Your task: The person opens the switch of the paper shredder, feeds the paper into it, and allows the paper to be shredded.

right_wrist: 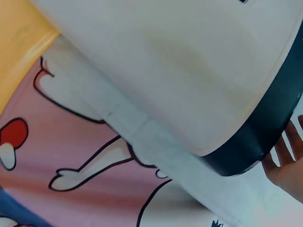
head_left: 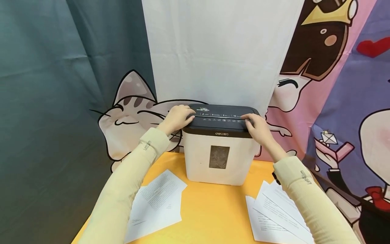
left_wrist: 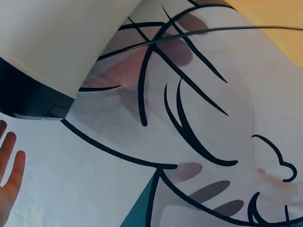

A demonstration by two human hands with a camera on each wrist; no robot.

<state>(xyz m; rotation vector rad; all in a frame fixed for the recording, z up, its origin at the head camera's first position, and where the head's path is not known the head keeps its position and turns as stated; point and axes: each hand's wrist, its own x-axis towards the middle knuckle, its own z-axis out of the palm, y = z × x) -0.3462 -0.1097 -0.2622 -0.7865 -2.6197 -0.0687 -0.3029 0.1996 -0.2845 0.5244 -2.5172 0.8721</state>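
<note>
A paper shredder with a white body, a dark lid and a small front window stands upright on the yellow table. At the left end of the lid is my left hand, its fingers over the top. In the left wrist view its loosely extended fingers show beside the dark lid, and contact is hard to tell. My right hand rests on the lid's right end. The right wrist view shows its spread fingers touching the lid's top side, with part of the hand out of frame.
Printed sheets lie on the table at the left. More printed sheets lie at the right, partly under my right forearm. A thin dark cord runs beside the shredder. A cartoon-printed cloth hangs close behind.
</note>
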